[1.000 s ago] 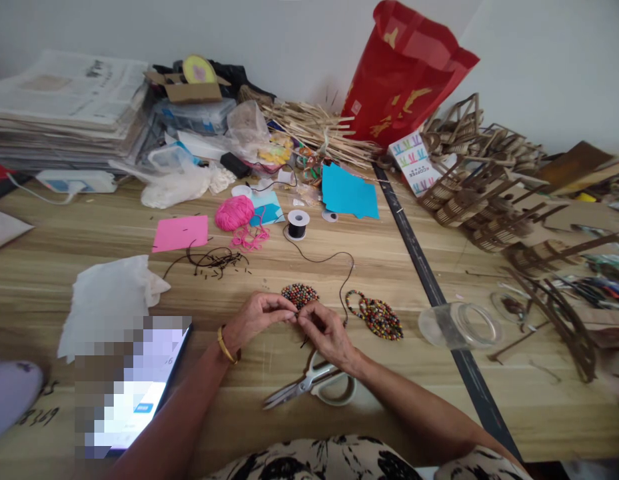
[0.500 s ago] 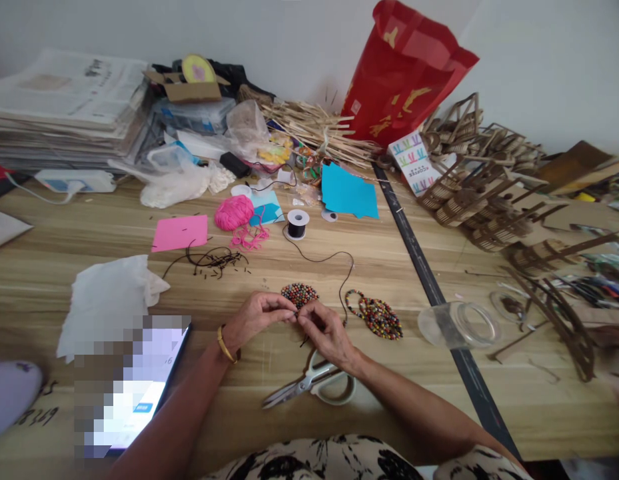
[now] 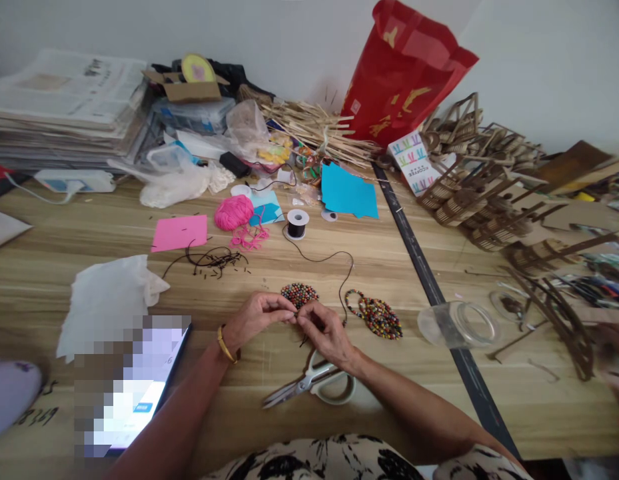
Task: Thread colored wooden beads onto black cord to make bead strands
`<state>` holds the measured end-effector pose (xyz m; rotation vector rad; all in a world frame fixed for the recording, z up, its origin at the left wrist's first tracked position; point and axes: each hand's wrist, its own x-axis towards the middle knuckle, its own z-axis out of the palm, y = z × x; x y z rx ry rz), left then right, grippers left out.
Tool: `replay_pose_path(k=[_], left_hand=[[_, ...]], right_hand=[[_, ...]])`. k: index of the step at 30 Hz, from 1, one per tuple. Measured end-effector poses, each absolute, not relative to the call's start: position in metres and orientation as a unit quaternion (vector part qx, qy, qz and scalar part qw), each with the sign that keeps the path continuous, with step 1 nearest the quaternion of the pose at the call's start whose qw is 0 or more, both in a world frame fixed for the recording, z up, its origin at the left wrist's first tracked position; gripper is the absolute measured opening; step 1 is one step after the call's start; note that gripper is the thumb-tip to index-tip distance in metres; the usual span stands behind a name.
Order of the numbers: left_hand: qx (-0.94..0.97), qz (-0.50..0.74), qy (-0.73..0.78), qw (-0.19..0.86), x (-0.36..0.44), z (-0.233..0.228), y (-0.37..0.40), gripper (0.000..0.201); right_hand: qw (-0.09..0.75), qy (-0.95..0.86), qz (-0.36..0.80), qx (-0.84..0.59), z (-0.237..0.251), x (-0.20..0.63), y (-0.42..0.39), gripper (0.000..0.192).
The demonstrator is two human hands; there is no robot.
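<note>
My left hand point(image 3: 256, 319) and my right hand point(image 3: 325, 331) meet fingertip to fingertip over the wooden table point(image 3: 89, 267), pinching a thin dark cord point(image 3: 334, 257) between them. That cord runs back to a black thread spool point(image 3: 298, 224). Just beyond my fingers lies a small pile of coloured beads point(image 3: 300, 293). A string of coloured beads point(image 3: 376, 315) sits in a heap to the right of my right hand. Scissors point(image 3: 309, 383) with white handles rest under my right wrist.
A tablet point(image 3: 134, 387) and white cloth point(image 3: 106, 297) lie at the left. A clear jar point(image 3: 456, 325) lies on its side at the right. Pink yarn point(image 3: 234, 213), pink and blue paper, cord scraps, newspapers, a red bag point(image 3: 404, 73) and wooden cut-outs crowd the back and right.
</note>
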<state>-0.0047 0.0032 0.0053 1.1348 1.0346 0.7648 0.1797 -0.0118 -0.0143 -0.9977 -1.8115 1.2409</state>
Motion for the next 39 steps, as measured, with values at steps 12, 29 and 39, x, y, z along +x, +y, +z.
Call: replay_pose_path(k=[12, 29, 39], left_hand=[[0.54, 0.325, 0.456, 0.629, -0.0041, 0.0037, 0.0022, 0.014], [0.535, 0.314, 0.451, 0.642, -0.0059, 0.0046, 0.0012, 0.016], [0.559, 0.317, 0.431, 0.634, -0.0079, 0.0061, 0.0016, 0.015]], right_hand=[[0.355, -0.704, 0.479, -0.385, -0.0128, 0.1793, -0.011, 0.016], [0.386, -0.644, 0.544, -0.373, -0.0177, 0.178, -0.0126, 0.018], [0.372, -0.709, 0.495, -0.336, -0.0102, 0.1808, -0.0121, 0.013]])
